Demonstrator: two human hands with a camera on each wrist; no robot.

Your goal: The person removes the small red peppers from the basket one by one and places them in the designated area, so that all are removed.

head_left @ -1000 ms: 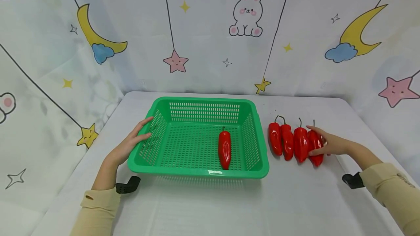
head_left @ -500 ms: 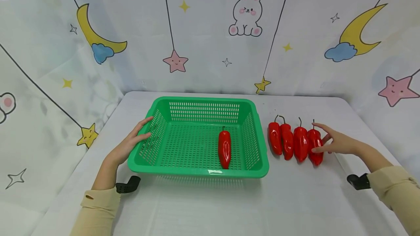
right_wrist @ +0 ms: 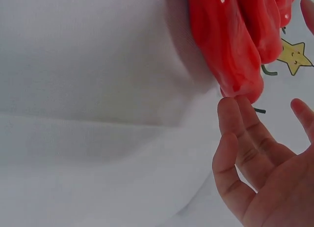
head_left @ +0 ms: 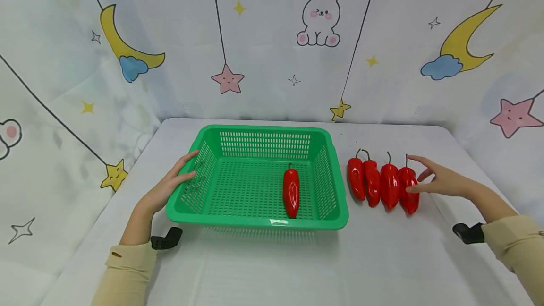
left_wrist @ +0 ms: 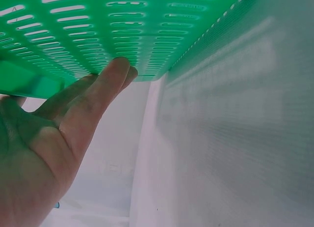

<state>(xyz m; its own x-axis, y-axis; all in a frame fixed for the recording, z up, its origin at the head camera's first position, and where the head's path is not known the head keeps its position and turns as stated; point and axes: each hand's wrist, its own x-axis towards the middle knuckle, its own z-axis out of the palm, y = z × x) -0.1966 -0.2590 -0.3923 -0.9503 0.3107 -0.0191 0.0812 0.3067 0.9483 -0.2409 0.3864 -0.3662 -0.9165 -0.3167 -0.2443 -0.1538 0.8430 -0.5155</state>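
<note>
A green plastic basket [head_left: 255, 223] with slotted walls stands mid-table, with one red chili pepper [head_left: 291, 193] lying inside, near its right side. My left hand [head_left: 163, 190] holds the basket's left rim; thumb and one finger reach over it, while other fingers lie against the outer wall [left_wrist: 142, 40] in the left wrist view. To the right of the basket, several glossy red chili peppers [head_left: 389, 188] lie side by side, stems away from me. My right hand [head_left: 446, 181] hovers with spread fingers at the rightmost pepper [head_left: 406, 179], its thumb overlapping that pepper; nothing is in its grasp.
The white-covered table [head_left: 246, 268] ends at a cloth backdrop [head_left: 272, 51] printed with stars, moons and a rabbit. Black wrist-worn devices [head_left: 469, 233] show at both sleeves.
My right hand has drawn back to the right from the rightmost pepper, its fingers coming off it. My left hand, the basket and the peppers stay in place.
</note>
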